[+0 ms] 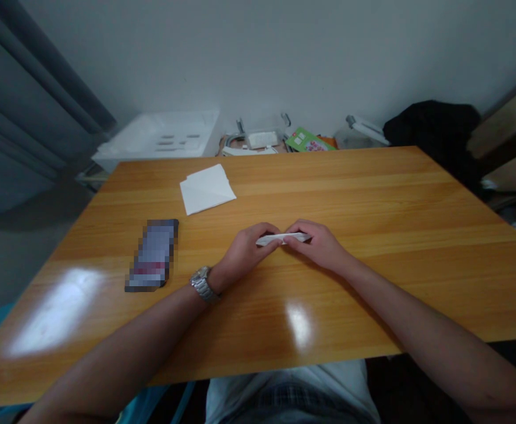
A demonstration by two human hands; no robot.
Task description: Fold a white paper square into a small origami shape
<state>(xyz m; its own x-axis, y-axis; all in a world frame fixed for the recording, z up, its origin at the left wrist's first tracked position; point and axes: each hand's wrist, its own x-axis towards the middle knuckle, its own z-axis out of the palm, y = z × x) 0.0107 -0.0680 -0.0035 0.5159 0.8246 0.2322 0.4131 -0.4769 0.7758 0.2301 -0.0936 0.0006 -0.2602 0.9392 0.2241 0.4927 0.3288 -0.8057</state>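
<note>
Between my hands, over the middle of the wooden table (355, 194), is a narrow piece of folded white paper (291, 237), seen nearly edge-on. My left hand (245, 250) pinches its left end, thumb on the near side and fingers behind. At the right end, my right hand (322, 244) grips it the same way, and the two thumb tips almost meet at its middle. Part of the paper is covered by the fingers. A silver watch (204, 285) circles my left wrist. Farther back to the left lie white paper sheets (208, 189), stacked slightly askew.
A phone (152, 255), its screen blurred out, lies left of my hands. Beyond the far edge stand a white tray (182, 126), a green packet (308, 140) and assorted small items. A black bag-like object (432, 126) is at the back right. Grey curtains (23, 100) hang at left.
</note>
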